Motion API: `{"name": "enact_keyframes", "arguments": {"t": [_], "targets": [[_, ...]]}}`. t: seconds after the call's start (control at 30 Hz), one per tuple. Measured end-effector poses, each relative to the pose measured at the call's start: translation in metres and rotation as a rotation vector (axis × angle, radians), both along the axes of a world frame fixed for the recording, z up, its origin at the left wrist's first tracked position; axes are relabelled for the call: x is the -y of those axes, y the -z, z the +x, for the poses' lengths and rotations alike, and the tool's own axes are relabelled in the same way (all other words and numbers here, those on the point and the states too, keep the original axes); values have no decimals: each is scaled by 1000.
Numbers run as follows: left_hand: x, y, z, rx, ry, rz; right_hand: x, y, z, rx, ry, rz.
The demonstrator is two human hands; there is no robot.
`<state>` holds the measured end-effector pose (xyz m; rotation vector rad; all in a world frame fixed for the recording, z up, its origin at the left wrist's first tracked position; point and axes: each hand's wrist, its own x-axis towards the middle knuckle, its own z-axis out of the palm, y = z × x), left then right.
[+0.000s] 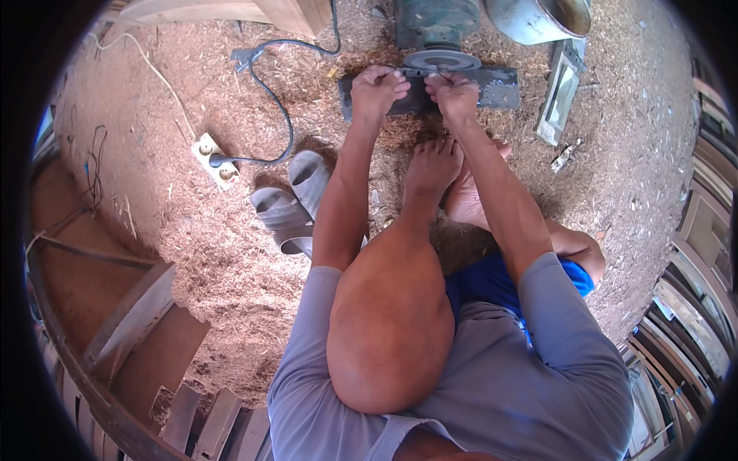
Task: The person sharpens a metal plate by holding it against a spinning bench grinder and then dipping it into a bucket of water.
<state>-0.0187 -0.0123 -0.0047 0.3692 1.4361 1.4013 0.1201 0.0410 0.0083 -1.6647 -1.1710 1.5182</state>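
Note:
Both my hands are just in front of a grey grinding wheel (442, 60), which is mounted on a green motor (437, 24). My left hand (377, 92) is closed, its thumb and fingers pinched at the wheel's left side. On the right, the fingers of my right hand (453, 94) are bent and pressed together close to the wheel's lower rim. A narrow dark edge shows between the fingertips, but what they grip is too small to make out. Beneath the hands lies a dark flat board (500, 89), set crosswise in front of the wheel.
A metal bucket (530, 21) stands right of the motor, above a long pale metal-and-wood piece (560, 96). To the left are a power strip (215, 161) with a dark cable (286, 115) and grey sandals (280, 207). Wood shavings cover the ground; stacked boards (696, 307) line the right.

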Motion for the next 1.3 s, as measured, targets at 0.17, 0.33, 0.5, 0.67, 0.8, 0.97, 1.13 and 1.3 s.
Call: {"name": "enact_keyframes", "arguments": {"t": [0.17,0.33,0.5,0.67,0.8,0.97,1.13,1.3], "targets": [[-1,-4,3,3,-9,1,-2,5,2,-4,-3,1],[4,-3,0,32,-62,15,1,3,-3,54,-47,11],[3,-10,4,42,-54,23,6,9,6,-28,-40,103],[37,-23,9,77,-66,106,44,-41,26,-244,-74,-106],[46,-58,32,267,-15,155,67,-73,74,-597,-92,-262],[47,-96,63,538,196,251,88,-103,110,-648,60,-264],[36,-113,98,289,352,224,97,-107,136,-531,22,-171],[27,-137,119,71,479,183,101,-117,156,-492,-61,-44]]}}
